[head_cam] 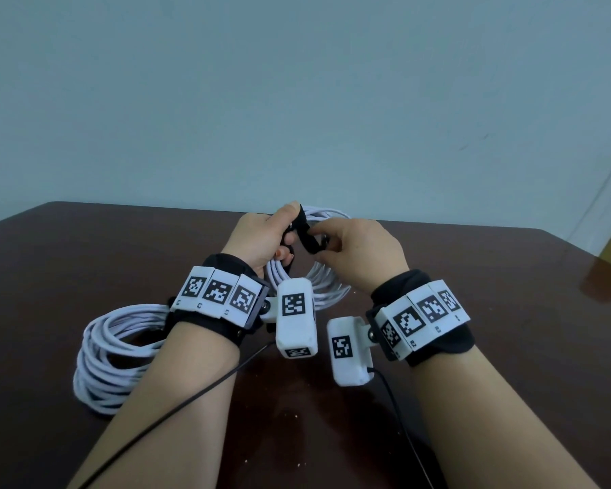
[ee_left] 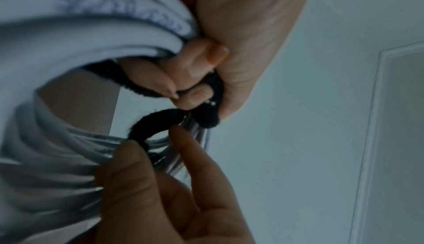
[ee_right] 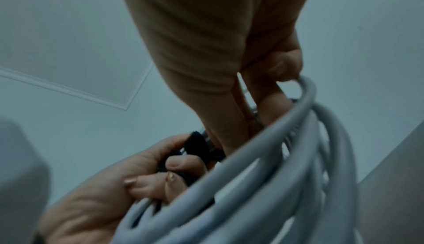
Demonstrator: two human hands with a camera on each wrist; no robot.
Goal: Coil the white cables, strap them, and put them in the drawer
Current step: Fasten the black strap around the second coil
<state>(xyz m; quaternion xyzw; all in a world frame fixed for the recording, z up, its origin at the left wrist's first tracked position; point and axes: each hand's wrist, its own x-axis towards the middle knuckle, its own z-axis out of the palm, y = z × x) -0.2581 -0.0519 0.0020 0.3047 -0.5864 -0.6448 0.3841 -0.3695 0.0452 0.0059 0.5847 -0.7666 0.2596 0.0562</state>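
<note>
Above the dark table [head_cam: 473, 347] I've got my left hand [head_cam: 261, 238] curled round one white cable coil [head_cam: 318, 277], thumb and fingers clamping it together with one end of the black strap [head_cam: 306, 234]. My right hand [head_cam: 360, 252] pinches the strap's other end between thumb and forefinger, just beside the left. Second white coil [head_cam: 110, 354] lies flat on the table, under my left forearm. Can't see a drawer.

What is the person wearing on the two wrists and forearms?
Each wrist has a black fabric band carrying white blocks with black square-code markers. A white box-shaped camera hangs from each band, and a thin black cable runs back along each forearm. The forearms have no sleeves.
</note>
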